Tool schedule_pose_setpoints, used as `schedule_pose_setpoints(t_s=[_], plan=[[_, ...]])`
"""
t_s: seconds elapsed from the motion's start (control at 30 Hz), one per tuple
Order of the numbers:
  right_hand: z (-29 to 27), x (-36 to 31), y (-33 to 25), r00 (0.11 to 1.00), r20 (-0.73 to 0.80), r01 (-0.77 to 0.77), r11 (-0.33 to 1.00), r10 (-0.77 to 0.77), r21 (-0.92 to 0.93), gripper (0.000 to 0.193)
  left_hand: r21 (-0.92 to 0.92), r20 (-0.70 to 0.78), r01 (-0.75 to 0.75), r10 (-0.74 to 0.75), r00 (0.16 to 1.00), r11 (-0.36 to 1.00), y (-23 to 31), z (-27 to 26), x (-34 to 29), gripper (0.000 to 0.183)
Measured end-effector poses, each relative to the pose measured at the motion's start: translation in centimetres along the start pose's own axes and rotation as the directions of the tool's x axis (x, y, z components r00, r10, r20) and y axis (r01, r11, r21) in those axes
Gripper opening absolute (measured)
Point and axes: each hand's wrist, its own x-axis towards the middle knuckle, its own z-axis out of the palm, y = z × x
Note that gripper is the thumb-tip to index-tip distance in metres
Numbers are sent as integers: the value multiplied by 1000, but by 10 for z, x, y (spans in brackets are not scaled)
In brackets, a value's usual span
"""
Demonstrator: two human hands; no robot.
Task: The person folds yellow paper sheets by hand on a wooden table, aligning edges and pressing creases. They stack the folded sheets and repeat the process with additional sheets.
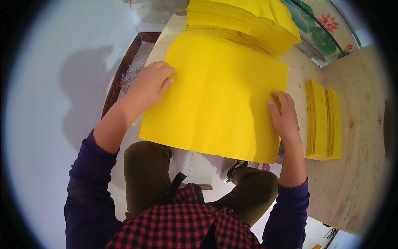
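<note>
A wide yellow fabric-like sheet (215, 95) lies spread in front of me, its near edge reaching out over my knees. My left hand (154, 83) is at the sheet's left side, fingers curled at the edge with the thumb beside them. On the right side, my right hand (285, 114) has its fingers bent and its thumb against the sheet's edge. Both hands appear to grip the sheet, though the fingertips are partly hidden. Whether it is one layer or several, I cannot tell.
A thick pile of yellow sheets (244, 20) stands at the far end of the pale wooden table (300, 68). Folded yellow stacks (323, 120) sit to the right, near a wooden panel (356, 120). A white wall (54, 124) runs along the left.
</note>
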Motion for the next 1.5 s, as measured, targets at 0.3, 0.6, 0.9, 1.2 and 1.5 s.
schedule_pose_setpoints(t_s=[0.3, 0.6, 0.9, 1.2, 1.5], plan=[[-1, -26, -3, 991, 31, 132, 991, -131, -15, 31, -52, 24, 21, -20, 1000, 998, 5, -3, -21, 17], [-13, -54, -11, 985, 48, 161, 984, -165, 75, 36, -104, 57, -72, 78, 995, 992, 6, -18, -46, 28], [-2, -74, -19, 983, -8, 183, 978, -183, 98, 32, -137, 10, -161, 164, 986, 977, 1, -12, -58, 27], [-1, -73, -16, 936, -52, 341, 935, -347, -99, 20, -53, 9, -295, 296, 955, 954, -3, -15, -58, 17], [-3, -73, -20, 942, -61, 327, 944, -330, -53, 20, -108, 5, -313, 315, 949, 944, -8, -16, -58, 19]])
